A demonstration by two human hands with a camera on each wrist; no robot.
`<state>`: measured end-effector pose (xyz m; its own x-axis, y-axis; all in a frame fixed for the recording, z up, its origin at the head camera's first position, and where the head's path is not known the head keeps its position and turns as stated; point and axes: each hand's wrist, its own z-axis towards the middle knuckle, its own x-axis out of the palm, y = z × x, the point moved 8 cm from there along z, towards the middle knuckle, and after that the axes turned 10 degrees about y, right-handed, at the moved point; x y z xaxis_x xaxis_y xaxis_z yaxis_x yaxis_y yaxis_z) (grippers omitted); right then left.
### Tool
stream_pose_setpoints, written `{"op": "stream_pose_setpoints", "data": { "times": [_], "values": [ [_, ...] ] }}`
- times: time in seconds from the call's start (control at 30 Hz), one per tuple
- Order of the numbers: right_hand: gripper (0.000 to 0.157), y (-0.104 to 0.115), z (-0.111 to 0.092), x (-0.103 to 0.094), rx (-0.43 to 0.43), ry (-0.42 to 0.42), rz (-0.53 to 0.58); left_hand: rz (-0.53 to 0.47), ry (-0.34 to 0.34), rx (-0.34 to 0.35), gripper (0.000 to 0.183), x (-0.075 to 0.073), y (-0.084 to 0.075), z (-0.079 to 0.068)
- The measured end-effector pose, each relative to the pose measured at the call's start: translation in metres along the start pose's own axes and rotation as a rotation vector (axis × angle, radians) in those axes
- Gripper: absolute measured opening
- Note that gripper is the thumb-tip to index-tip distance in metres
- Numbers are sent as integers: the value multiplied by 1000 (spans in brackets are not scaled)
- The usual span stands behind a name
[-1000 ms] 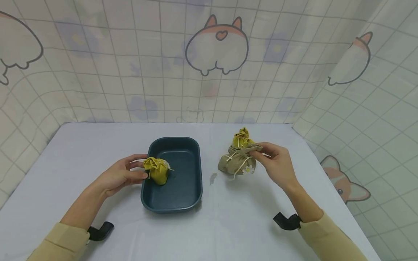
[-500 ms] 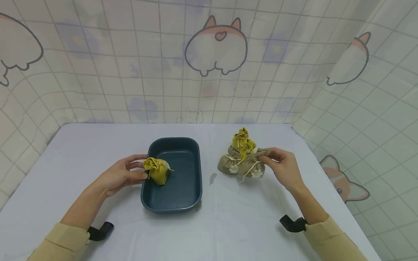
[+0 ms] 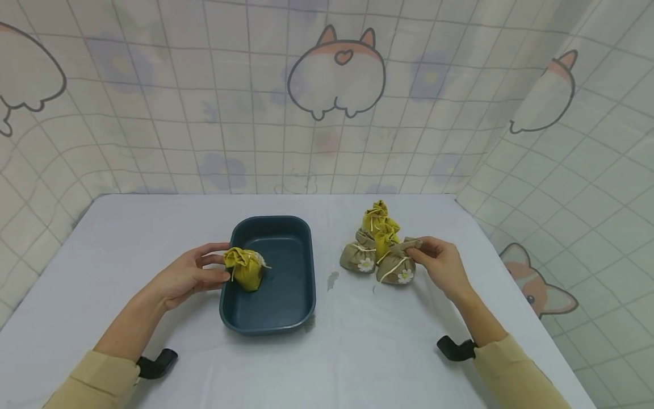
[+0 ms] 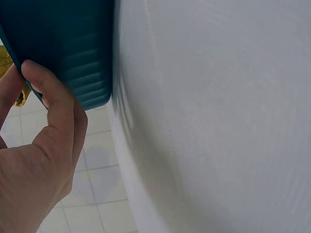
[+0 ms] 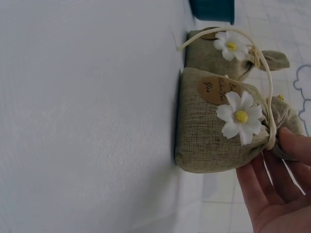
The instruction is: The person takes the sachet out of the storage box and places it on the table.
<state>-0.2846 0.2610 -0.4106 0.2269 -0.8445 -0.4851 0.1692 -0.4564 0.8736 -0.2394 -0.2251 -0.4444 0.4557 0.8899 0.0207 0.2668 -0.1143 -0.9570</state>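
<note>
In the head view my left hand (image 3: 190, 276) is at the left side of a dark teal tray (image 3: 296, 295). Thumb and fingers pinch its rim, as the left wrist view shows. A yellow drawstring pouch (image 3: 248, 274) sits inside the tray right beside those fingertips. At the right, my right hand (image 3: 444, 267) pinches the gathered neck of a beige drawstring pouch (image 3: 394, 267), which stands upright on the table. A white daisy (image 5: 240, 116) and a round brown label (image 5: 214, 89) show on its front. Another beige pouch (image 3: 356, 259) stands immediately to its left.
Yellow pouches (image 3: 377, 218) stand grouped behind the beige pair. A white cloth covers the table (image 3: 337, 352), with a small grey mark (image 3: 332, 279) between tray and pouches. A patterned curtain (image 3: 337, 142) rises behind the far edge.
My right hand has moved right and slightly toward me with the beige pouch, lowering it onto the table beside the other beige one and uncovering the yellow pouches. My left hand stays put.
</note>
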Motion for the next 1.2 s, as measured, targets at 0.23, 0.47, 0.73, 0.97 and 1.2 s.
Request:
{"op": "stream_pose_setpoints", "data": {
  "times": [0.23,0.47,0.73,0.97,1.2],
  "values": [
    [28,-2,1,1,22,10,-28,-3,-1,5,86,-1,1,-1],
    [29,3,2,-2,16,-21,-142,-4,3,6,86,0,1,-1],
    [29,22,3,-7,-65,-79,-160,-1,13,8,86,0,1,-1],
    [25,47,6,-8,-134,-135,-151,-2,22,11,86,-1,1,0],
    [22,72,16,3,-219,-109,-125,-4,30,15,87,0,1,0]
  ]
}}
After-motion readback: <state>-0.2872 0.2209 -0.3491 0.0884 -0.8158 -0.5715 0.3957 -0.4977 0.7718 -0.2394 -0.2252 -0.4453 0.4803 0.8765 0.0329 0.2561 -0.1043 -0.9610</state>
